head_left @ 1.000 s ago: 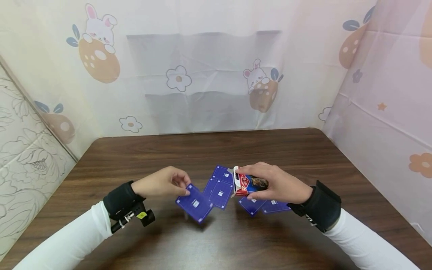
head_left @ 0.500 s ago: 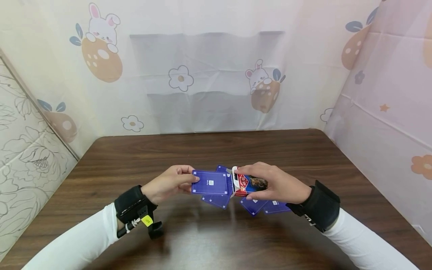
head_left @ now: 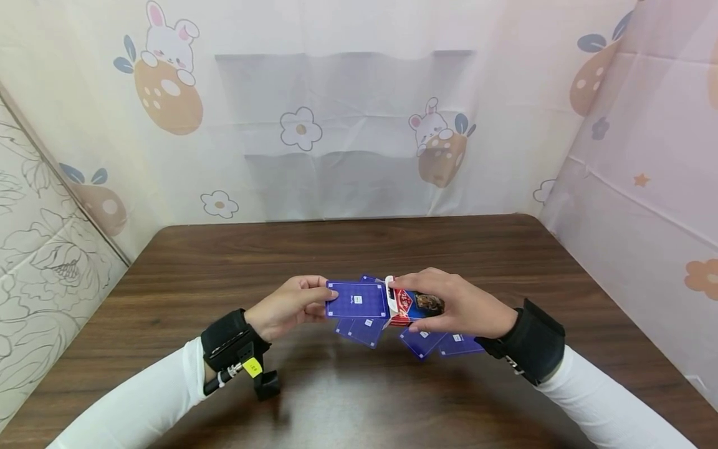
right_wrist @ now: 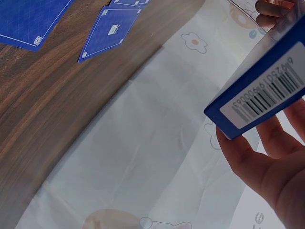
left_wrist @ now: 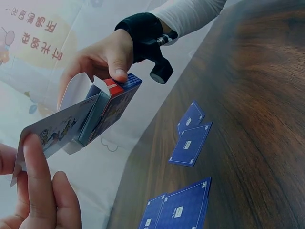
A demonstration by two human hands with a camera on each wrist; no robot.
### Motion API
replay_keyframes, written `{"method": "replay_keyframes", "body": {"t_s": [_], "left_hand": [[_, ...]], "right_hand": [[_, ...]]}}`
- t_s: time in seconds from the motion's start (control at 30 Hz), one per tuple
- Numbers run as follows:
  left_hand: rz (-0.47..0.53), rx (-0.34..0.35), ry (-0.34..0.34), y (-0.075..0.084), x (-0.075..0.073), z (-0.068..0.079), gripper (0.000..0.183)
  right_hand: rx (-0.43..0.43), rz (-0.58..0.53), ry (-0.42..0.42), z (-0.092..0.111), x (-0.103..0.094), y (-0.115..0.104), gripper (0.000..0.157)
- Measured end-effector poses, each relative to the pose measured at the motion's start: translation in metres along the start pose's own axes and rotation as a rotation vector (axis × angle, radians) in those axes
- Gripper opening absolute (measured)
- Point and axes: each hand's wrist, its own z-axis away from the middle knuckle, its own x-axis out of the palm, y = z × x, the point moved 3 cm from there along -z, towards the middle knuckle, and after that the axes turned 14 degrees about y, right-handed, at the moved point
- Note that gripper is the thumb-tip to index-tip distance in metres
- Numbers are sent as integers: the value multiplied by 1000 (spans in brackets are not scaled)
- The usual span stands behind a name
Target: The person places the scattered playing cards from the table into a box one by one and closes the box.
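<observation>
L grip [head_left: 288, 305] pinches card [head_left: 356, 305], R grip [head_left: 460, 302] holds open box [head_left: 408, 308]; other cards [left_wrist: 190, 144] on tbl [head_left: 348, 255] below.

Box [head_left: 406, 307]: white barcode label [right_wrist: 265, 90] on blue end, digits turned over, seemingly beginning 6925019, remainder uncertain; pale characters in red diamond on front, illegible. Blue cards [left_wrist: 190, 145]: white centre mark, script too fine. Backdrop [left_wrist: 38, 36]: Chinese characters, wording unclear. Yellow tag [head_left: 253, 367] on left wrist strap [head_left: 232, 340]: print too small.
</observation>
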Motion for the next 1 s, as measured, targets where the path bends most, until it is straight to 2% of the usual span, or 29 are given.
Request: {"method": "replay_keyframes", "body": {"t_s": [0.27, 0.53, 1.0], "left_hand": [[21, -5, 52, -3, -1, -4, 6], [8, 21, 104, -6, 1, -4, 7], [-38, 21, 98, -15, 7, -2, 9]], "right_hand": [[-6, 1, 5, -1, 2, 3, 68], [36, 13, -7, -3, 2, 3, 67], [50, 0, -12, 0, 5, 2, 65]]}}
